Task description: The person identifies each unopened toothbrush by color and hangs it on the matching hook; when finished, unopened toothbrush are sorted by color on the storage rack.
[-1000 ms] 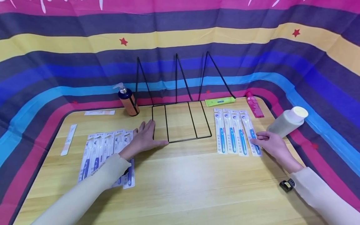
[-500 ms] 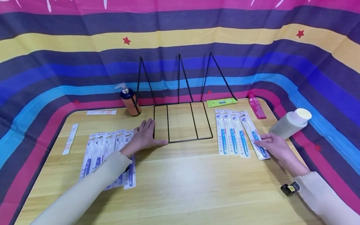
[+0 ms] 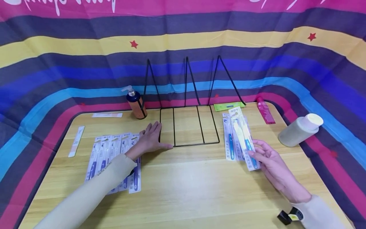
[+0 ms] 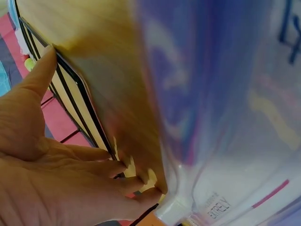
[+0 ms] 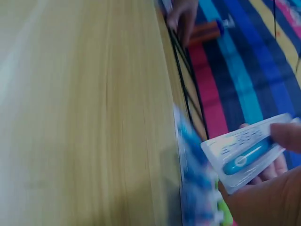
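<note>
the right hand (image 3: 270, 160) pinches one packaged toothbrush (image 3: 245, 140) by its lower end, thumb on top and fingers curled under the card, and holds it lifted off the wooden table (image 3: 183, 187) so that it slants up and away over the row of toothbrush packs (image 3: 231, 140) lying flat just right of the wire rack (image 3: 187, 125); in the right wrist view the same pack (image 5: 244, 153) sits between thumb and fingers with its blue handle showing through the blister. the left hand (image 3: 149, 140) lies flat on the table with fingers straight and spread, grasping nothing, its fingertips touching the front left corner of the rack's black wire base; the left wrist view shows those fingers (image 4: 40, 77) stretched along the wire. under that forearm lies a second group of toothbrush packs (image 3: 107, 156), side by side on the left half of the table. a pump bottle (image 3: 136, 103) stands upright just left of the rack, at the table's back edge. a green tube (image 3: 228, 106) lies behind the right row, a pink tube (image 3: 266, 111) lies near the back right corner, and a white bottle (image 3: 300, 130) leans tilted at the right edge against the striped cloth (image 3: 183, 47). two narrow flat packets (image 3: 76, 144) lie near the left and back left edges.
</note>
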`<state>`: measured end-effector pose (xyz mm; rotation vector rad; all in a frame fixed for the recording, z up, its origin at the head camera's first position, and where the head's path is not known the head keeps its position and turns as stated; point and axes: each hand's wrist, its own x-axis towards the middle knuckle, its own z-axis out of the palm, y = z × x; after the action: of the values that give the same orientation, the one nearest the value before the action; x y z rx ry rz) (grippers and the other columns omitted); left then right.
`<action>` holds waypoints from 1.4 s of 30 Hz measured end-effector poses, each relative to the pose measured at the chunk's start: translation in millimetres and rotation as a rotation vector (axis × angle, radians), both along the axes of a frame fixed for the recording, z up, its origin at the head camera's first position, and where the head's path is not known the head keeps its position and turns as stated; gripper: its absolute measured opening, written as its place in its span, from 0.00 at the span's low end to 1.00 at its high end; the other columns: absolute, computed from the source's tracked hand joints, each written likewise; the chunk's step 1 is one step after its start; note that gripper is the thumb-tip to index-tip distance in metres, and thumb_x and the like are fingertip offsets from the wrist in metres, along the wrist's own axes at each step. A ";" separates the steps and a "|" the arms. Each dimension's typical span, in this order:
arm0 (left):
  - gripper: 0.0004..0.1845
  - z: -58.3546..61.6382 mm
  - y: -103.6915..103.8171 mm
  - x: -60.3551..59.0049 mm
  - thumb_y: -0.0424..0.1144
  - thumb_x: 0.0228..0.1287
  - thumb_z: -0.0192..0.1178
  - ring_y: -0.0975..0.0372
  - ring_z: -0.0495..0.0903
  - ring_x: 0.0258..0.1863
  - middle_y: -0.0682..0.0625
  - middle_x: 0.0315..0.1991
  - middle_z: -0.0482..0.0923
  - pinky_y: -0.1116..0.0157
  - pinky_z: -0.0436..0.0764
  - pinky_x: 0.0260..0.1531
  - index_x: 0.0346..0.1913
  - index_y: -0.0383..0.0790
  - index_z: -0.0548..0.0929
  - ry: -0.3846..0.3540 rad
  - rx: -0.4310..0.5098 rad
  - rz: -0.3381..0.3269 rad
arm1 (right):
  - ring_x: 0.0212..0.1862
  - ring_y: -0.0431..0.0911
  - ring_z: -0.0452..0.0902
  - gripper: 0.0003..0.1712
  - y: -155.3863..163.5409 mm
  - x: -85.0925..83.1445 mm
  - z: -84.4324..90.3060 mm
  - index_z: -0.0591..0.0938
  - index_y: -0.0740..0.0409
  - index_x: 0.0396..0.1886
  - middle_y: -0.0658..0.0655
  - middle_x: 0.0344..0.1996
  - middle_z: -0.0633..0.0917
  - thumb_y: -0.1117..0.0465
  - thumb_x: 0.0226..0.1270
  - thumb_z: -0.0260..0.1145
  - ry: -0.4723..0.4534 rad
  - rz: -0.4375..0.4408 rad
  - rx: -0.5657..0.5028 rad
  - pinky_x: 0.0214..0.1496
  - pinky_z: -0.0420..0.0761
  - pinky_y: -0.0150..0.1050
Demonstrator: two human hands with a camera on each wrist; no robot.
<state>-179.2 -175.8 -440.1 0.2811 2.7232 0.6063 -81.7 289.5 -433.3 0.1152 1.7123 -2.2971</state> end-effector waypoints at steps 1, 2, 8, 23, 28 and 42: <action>0.67 0.1 0.6 0.0 0.68 0.66 0.72 0.34 0.36 0.85 0.33 0.88 0.38 0.27 0.42 0.77 0.88 0.30 0.47 0.001 0.002 -0.001 | 0.57 0.39 0.86 0.19 -8.2 2.3 1.7 0.82 0.46 0.62 0.47 0.56 0.91 0.71 0.84 0.61 0.004 0.000 -0.012 0.55 0.82 0.32; 0.66 0.3 1.1 0.2 0.68 0.66 0.72 0.34 0.36 0.85 0.33 0.88 0.39 0.27 0.43 0.77 0.88 0.30 0.48 0.001 0.002 -0.002 | 0.57 0.39 0.85 0.18 -16.9 4.1 2.9 0.82 0.46 0.62 0.47 0.56 0.91 0.71 0.85 0.60 0.022 0.005 -0.026 0.55 0.82 0.32; 0.66 0.8 2.8 1.2 0.68 0.66 0.72 0.34 0.36 0.86 0.34 0.88 0.39 0.28 0.43 0.77 0.88 0.30 0.49 -0.004 -0.001 0.024 | 0.52 0.38 0.82 0.17 -68.1 2.6 7.5 0.80 0.48 0.61 0.47 0.50 0.89 0.72 0.86 0.57 0.202 0.033 -0.100 0.55 0.81 0.30; 0.67 1.0 4.0 -3.1 0.69 0.64 0.74 0.33 0.36 0.85 0.33 0.88 0.38 0.26 0.41 0.76 0.88 0.31 0.48 -0.019 -0.002 0.039 | 0.60 0.46 0.83 0.22 -130.2 -21.4 22.3 0.79 0.50 0.63 0.51 0.54 0.90 0.77 0.81 0.58 0.430 0.018 -0.079 0.65 0.81 0.39; 0.67 0.6 3.3 -4.0 0.69 0.65 0.73 0.34 0.37 0.85 0.33 0.88 0.39 0.27 0.42 0.77 0.88 0.32 0.49 -0.013 -0.010 0.032 | 0.60 0.47 0.83 0.19 -142.3 -30.6 20.6 0.79 0.52 0.62 0.53 0.54 0.89 0.75 0.80 0.62 0.444 0.037 -0.029 0.63 0.82 0.41; 0.67 0.1 4.5 -6.0 0.68 0.64 0.74 0.34 0.37 0.85 0.33 0.88 0.39 0.26 0.42 0.76 0.88 0.31 0.49 -0.008 -0.007 0.027 | 0.56 0.50 0.84 0.15 -181.0 -88.4 13.0 0.79 0.55 0.59 0.58 0.57 0.86 0.71 0.79 0.67 0.551 -0.063 -0.001 0.62 0.84 0.42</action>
<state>-185.2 -171.3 -440.0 0.2406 2.7250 0.6035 -170.1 108.5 -420.3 -0.5191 1.9667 -2.5344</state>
